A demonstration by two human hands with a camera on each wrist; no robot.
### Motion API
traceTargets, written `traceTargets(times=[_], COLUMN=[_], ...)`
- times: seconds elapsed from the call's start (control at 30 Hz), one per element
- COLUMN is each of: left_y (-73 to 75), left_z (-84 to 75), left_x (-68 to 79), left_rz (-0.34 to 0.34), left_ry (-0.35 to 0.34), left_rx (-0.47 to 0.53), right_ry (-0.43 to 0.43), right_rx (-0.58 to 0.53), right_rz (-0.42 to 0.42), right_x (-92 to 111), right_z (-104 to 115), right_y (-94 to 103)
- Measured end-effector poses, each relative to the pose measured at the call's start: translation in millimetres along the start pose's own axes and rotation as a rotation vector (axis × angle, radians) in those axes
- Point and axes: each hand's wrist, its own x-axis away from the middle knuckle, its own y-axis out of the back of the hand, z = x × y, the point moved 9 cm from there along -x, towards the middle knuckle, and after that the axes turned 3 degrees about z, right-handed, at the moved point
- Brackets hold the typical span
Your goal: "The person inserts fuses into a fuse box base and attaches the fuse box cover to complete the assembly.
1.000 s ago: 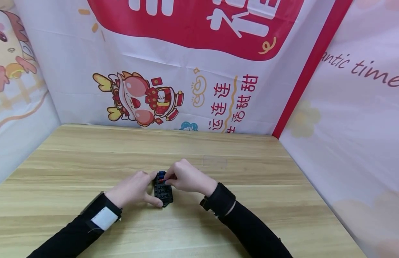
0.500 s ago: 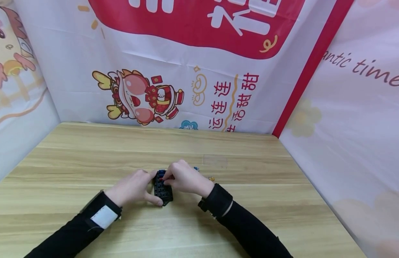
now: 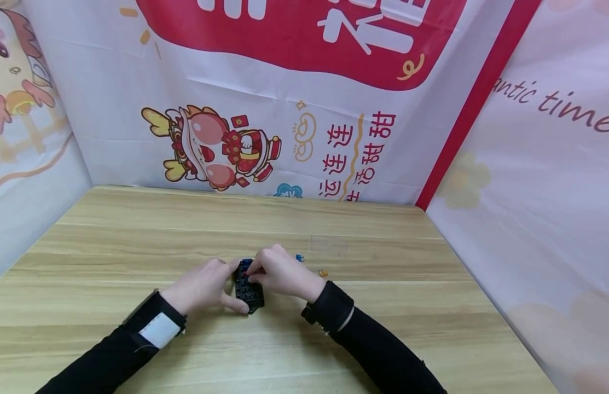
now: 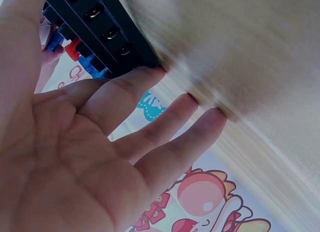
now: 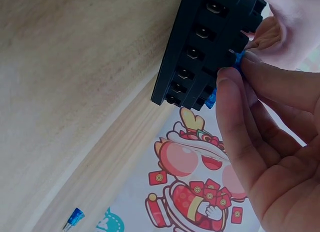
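A black fuse box [image 3: 250, 295] lies on the wooden table, and its side terminals show in both wrist views. My left hand [image 3: 206, 284] holds it between the thumb at the near end and a finger at the far end. Its other fingers touch the tabletop in the left wrist view. With thumb and forefinger, my right hand [image 3: 286, 273] pinches a small blue blade fuse [image 5: 238, 59] at the top of the box; the fingertips partly hide it. Farther along the box sit a red fuse [image 4: 72, 49] and a blue fuse [image 4: 92, 67].
Beyond my right hand, a loose blue fuse [image 3: 300, 258] and a yellow fuse [image 3: 323, 273] lie on the table [image 3: 383, 328]. A faint clear rectangle [image 3: 329, 246] is on the surface behind them. Printed cloth walls [image 3: 235, 82] stand at the back and sides.
My right hand has shifted very slightly left over the box, now covering most of the red fuse. The loose blue and yellow fuses have come into sight. My left hand stays put.
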Motion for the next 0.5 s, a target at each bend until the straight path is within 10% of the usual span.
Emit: traceTargets(times=[0.5], left_y=[3.3], left_z=[-1.8], left_x=[-0.3], left_rz=[-0.014], left_ry=[-0.007], left_rx=[-0.009], right_ry=[-0.042], right_rx=[0.010], right_rz=[-0.012], right_x=[-1.3], right_z=[-3.0], right_y=[-1.1])
